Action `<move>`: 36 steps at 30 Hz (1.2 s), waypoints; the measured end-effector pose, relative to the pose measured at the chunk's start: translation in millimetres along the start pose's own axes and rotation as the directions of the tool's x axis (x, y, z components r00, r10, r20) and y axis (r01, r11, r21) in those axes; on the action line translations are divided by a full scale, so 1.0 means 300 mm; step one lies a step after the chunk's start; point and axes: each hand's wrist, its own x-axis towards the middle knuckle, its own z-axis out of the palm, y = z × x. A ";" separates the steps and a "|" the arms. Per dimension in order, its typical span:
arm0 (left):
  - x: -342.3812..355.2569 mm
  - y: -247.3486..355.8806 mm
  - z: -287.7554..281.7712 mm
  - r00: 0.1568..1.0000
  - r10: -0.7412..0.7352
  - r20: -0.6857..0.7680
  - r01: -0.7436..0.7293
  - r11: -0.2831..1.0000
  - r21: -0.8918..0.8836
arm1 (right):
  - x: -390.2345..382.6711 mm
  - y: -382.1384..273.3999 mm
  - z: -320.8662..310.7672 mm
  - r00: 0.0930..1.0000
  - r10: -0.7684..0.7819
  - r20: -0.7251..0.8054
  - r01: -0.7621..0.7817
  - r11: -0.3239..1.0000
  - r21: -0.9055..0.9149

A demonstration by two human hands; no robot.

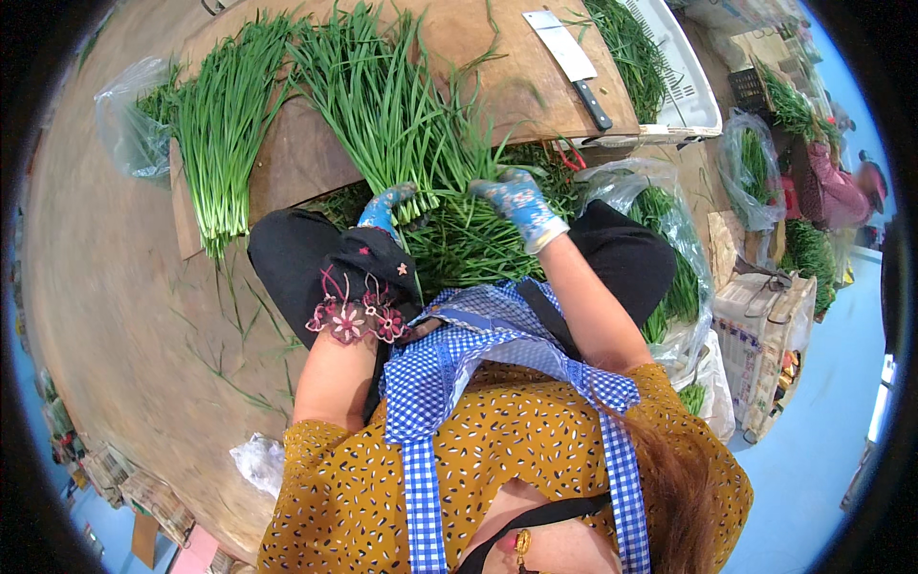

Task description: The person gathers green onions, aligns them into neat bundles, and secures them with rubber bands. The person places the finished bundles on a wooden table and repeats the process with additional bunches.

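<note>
My left hand (384, 209), in a blue flowered glove, is closed round the lower stems of a thick bunch of garlic chives (368, 120). Its long green leaves lie fanned out away from me over a brown board (311, 148). To its right, my right hand (521, 205), gloved alike, has its fingers pinched together on some loose chive blades (469, 158). Their ends are partly hidden by the fingers. Loose chives (469, 244) fill my lap between my knees. Left of the held bunch lies another neat bunch (225, 129), its pale stem ends toward me.
A cleaver (564, 50) with a black handle lies on the board's far right. Beside it stands a white crate (684, 72) of chives. Clear plastic bags of chives (674, 249) stand to my right, and another plastic bag (139, 120) sits far left. A person (834, 182) works at right.
</note>
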 end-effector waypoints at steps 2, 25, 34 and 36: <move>0.008 -0.003 -0.011 0.999 -0.025 0.023 0.026 0.997 -0.068 | -0.013 0.017 -0.040 0.997 0.067 0.049 -0.081 0.919 0.385; 0.006 -0.018 -0.008 0.994 -0.047 0.096 0.063 0.984 -0.164 | -0.086 -0.028 -0.232 0.995 0.085 0.057 -0.089 0.448 0.890; 0.068 -0.055 -0.049 0.993 -0.035 0.115 0.043 0.997 -0.070 | -0.065 -0.037 0.017 0.977 -0.124 0.175 0.026 0.880 0.475; 0.084 -0.058 -0.056 0.989 0.011 0.149 -0.005 0.999 -0.045 | -0.037 -0.064 0.108 0.996 -0.074 0.045 0.063 0.975 0.212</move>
